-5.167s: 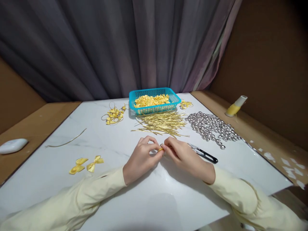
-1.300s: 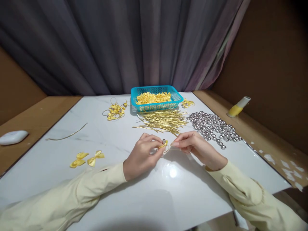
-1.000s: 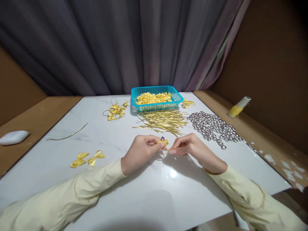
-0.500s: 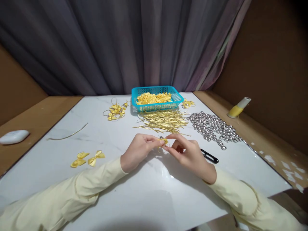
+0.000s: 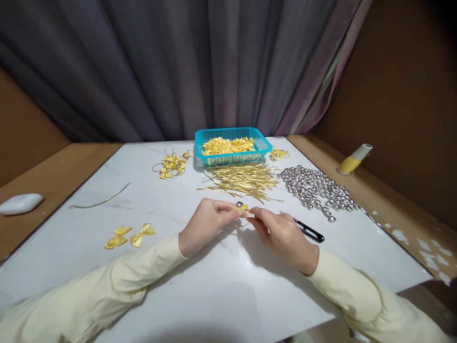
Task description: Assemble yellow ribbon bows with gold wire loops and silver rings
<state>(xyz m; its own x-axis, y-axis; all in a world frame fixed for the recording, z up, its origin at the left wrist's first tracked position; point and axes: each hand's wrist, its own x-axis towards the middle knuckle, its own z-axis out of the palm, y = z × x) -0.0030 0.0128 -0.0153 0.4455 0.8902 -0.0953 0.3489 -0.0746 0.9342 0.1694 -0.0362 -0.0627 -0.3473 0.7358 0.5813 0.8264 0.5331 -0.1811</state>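
Between my hands is a small yellow bow (image 5: 244, 207) with a silver bead (image 5: 239, 204) at its top. My left hand (image 5: 209, 224) pinches the bow from the left with thumb and forefinger. My right hand (image 5: 282, 236) is closed in a pinch at the bow's right side, on what looks like a thin gold wire (image 5: 243, 226) that loops below the fingers. The exact grip of the right fingertips is too small to tell. Just beyond the hands lies a pile of gold wire strips (image 5: 243, 181).
A blue basket (image 5: 233, 157) of yellow bows stands at the back. Silver beads (image 5: 314, 188) spread at right, near a black-handled tool (image 5: 310, 231). Finished-looking bows (image 5: 173, 166), two loose bows (image 5: 143, 235) and a single wire (image 5: 103, 202) lie left. A yellow-white bottle (image 5: 354, 160) stands right.
My right fingers have moved slightly right and down and drawn closer together, showing more of the bow and bead. My left hand has hardly moved.
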